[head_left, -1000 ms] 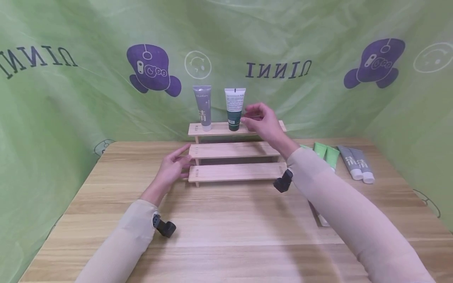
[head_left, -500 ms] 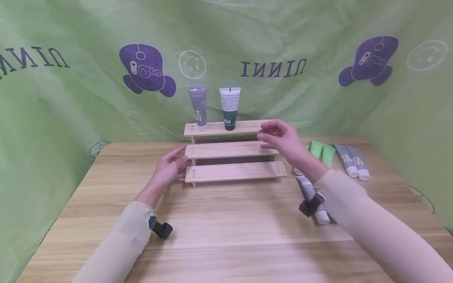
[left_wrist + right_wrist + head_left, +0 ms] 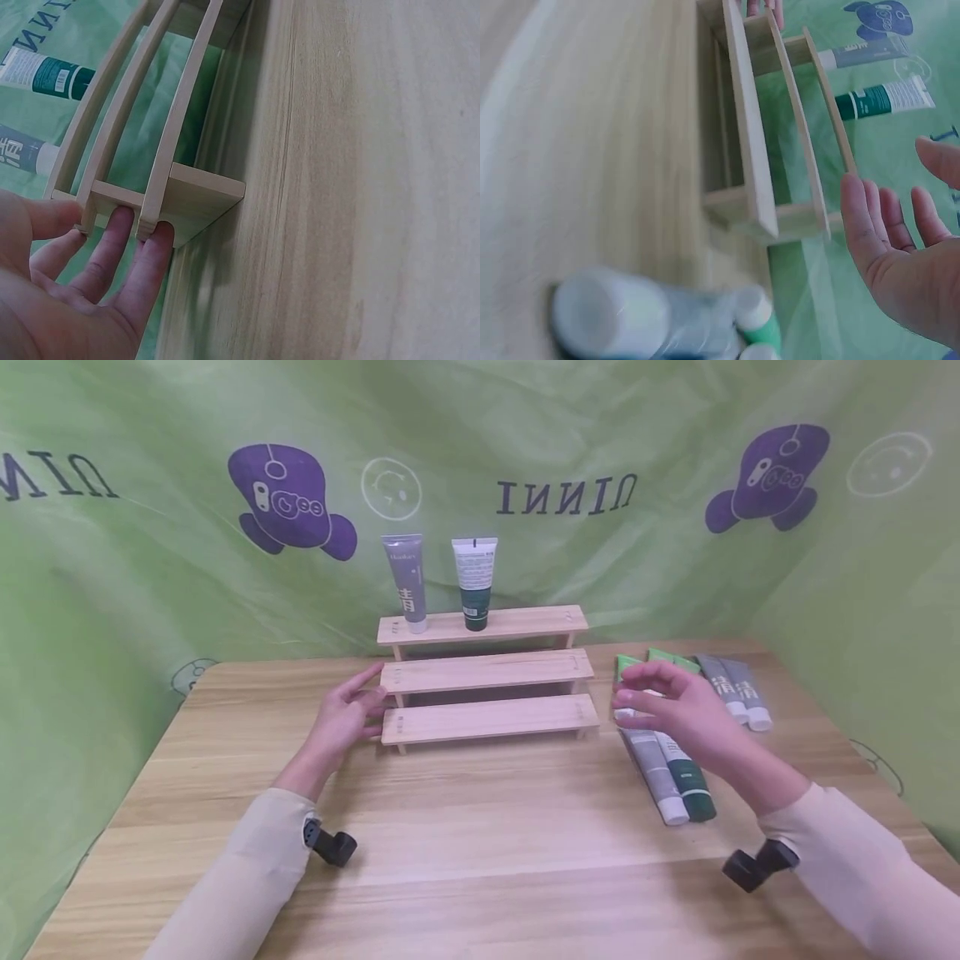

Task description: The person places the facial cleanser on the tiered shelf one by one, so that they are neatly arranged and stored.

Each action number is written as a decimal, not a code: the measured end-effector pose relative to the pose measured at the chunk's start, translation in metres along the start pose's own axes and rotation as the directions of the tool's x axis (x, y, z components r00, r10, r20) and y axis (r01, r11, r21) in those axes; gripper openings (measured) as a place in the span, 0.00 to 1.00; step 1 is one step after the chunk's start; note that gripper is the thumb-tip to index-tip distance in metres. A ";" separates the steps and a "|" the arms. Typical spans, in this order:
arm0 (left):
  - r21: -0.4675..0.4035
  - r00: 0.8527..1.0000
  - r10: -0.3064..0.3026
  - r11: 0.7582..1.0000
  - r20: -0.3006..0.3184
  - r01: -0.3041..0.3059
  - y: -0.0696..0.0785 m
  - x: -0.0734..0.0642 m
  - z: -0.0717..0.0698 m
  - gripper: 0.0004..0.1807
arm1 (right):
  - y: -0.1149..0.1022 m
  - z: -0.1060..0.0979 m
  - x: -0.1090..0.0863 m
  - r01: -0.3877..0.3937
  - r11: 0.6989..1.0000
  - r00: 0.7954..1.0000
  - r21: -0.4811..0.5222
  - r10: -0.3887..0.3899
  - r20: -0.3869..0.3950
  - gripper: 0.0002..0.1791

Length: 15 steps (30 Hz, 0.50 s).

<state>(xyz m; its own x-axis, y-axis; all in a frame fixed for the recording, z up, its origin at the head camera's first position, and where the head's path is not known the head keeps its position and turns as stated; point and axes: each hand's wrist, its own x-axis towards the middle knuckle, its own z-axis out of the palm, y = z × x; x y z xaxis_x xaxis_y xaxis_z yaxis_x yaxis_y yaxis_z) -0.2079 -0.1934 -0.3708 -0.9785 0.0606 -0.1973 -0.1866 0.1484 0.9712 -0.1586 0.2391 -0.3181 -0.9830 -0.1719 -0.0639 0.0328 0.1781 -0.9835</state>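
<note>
A three-tier light wooden rack (image 3: 487,672) stands at the back of the table. My left hand (image 3: 341,718) rests at its left end. In the left wrist view, the outstretched fingers (image 3: 146,270) touch the rack's side. On the top tier stand a grey tube (image 3: 407,581) with a white cap at the left and a white and green tube (image 3: 475,581) beside it, both caps down. My right hand (image 3: 686,718), fingers loosely bent and holding nothing, hovers over tubes on the table right of the rack, partly hiding them.
Under and in front of the right hand lie a grey tube (image 3: 656,781) and a green and white tube (image 3: 690,785). Behind are light green tubes (image 3: 626,662) and a pair of grey tubes (image 3: 738,689). A green printed curtain (image 3: 570,552) hangs behind the wooden table (image 3: 480,860).
My right hand has moved away from the white and green tube on the top tier, right and down to the lying tubes. The left hand stays at the rack. The head view has shifted slightly.
</note>
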 end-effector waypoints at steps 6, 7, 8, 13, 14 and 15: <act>-0.011 1.000 -0.013 1.000 0.003 0.013 0.001 -0.001 -0.001 0.31 | 0.019 -0.024 -0.026 -0.046 0.994 0.999 -0.099 0.048 0.019 0.25; -0.012 1.000 -0.014 1.000 0.003 0.014 0.001 0.000 -0.001 0.31 | 0.023 -0.028 -0.030 -0.051 0.993 0.998 -0.109 0.053 0.021 0.25; -0.014 1.000 -0.014 1.000 0.004 0.014 0.001 0.000 -0.001 0.31 | 0.028 -0.032 -0.034 -0.052 0.991 0.998 -0.120 0.055 0.021 0.25; -0.009 1.000 -0.009 1.000 0.005 0.009 0.001 0.000 -0.002 0.31 | 0.050 -0.053 -0.050 -0.024 1.000 0.998 -0.016 0.025 0.049 0.16; -0.006 1.000 -0.007 1.000 0.005 0.008 0.001 0.000 -0.002 0.31 | 0.054 -0.058 -0.053 -0.017 1.000 0.998 0.024 0.015 0.057 0.16; -0.005 1.000 -0.007 1.000 0.004 0.007 0.000 0.000 -0.002 0.31 | 0.058 -0.062 -0.055 -0.013 0.998 0.998 0.065 0.009 0.065 0.15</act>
<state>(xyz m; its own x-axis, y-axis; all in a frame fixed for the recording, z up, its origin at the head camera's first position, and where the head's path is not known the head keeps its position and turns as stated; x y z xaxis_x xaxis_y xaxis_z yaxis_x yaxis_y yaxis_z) -0.2085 -0.1950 -0.3702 -0.9767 0.0633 -0.2049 -0.1942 0.1442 0.9703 -0.1135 0.3188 -0.3611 -0.9689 -0.2329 -0.0837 0.0576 0.1168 -0.9915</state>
